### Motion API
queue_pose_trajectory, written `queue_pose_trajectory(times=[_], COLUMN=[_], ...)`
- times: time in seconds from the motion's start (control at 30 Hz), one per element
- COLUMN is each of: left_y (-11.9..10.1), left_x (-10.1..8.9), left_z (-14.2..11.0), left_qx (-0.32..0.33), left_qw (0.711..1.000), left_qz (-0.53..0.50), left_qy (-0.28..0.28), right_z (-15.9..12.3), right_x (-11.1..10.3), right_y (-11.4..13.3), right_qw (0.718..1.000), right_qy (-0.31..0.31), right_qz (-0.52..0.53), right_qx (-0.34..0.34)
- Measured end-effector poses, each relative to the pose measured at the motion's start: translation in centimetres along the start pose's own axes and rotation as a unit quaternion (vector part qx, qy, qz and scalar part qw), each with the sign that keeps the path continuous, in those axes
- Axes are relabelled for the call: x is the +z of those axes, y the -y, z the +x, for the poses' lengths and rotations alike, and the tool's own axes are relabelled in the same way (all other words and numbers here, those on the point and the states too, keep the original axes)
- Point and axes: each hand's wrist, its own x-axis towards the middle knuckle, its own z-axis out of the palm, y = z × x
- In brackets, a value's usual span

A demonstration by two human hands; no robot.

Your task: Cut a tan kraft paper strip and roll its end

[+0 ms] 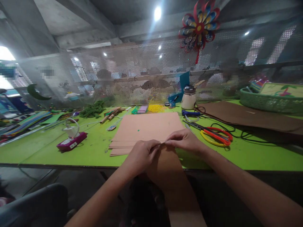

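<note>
Bright green tabletop (251, 157), dark front edge. Stacked tan paper sheets (149, 126) lay mid-table, edges uneven at front left. Purple power strip (71, 142) sat left, white plug in it. Green yarn pile (92, 109) was toward the back. Red-and-yellow-handled scissors (216, 136) lay right of the sheets; green oval basket (272, 102) stood far right, brown sheets near it.

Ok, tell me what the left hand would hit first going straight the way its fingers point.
The left hand points towards the right hand, so it would likely meet that hand's fingertips first, near the top edge of the brown sheet; depth there is hard to judge.
</note>
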Motion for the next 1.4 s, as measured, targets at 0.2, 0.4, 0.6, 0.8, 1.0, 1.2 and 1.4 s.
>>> queue_pose_trajectory(times=[0.2, 0.4, 0.6, 0.8, 1.0, 1.2, 1.4], left_y=[0.0, -0.2, 0.0, -0.3, -0.6, 0.1, 0.2], left_x=[-0.1, -0.2, 0.1, 0.3, 0.2, 0.1, 0.4], left_z=[0.0, -0.1, -0.1, 0.0, 0.4, 0.7, 1.0], left_qx=[-0.004, -0.002, 0.003, -0.005, -0.016, 0.008, 0.005], left_qw=[1.000, 1.000, 1.000, 0.999, 0.997, 0.997, 0.996], left_qz=[0.011, 0.021, 0.021, 0.047, 0.082, 0.070, 0.085], left_qy=[-0.001, -0.001, -0.013, -0.017, -0.006, 0.013, 0.010], right_z=[0.0, 0.0, 0.2, 0.2, 0.0, 0.1, 0.2], right_x=[-0.1, -0.1, -0.2, -0.1, -0.1, 0.1, 0.0], right_y=[0.1, -0.1, -0.7, -0.9, -0.8, -0.4, -0.7], right_qw=[0.999, 0.999, 0.999, 0.999, 1.000, 0.997, 0.993], right_qy=[0.006, 0.012, 0.018, 0.014, 0.006, 0.035, 0.022], right_qz=[-0.039, -0.044, -0.032, -0.029, -0.016, -0.062, -0.106], right_qx=[-0.014, -0.024, -0.020, -0.014, -0.004, -0.031, -0.043])
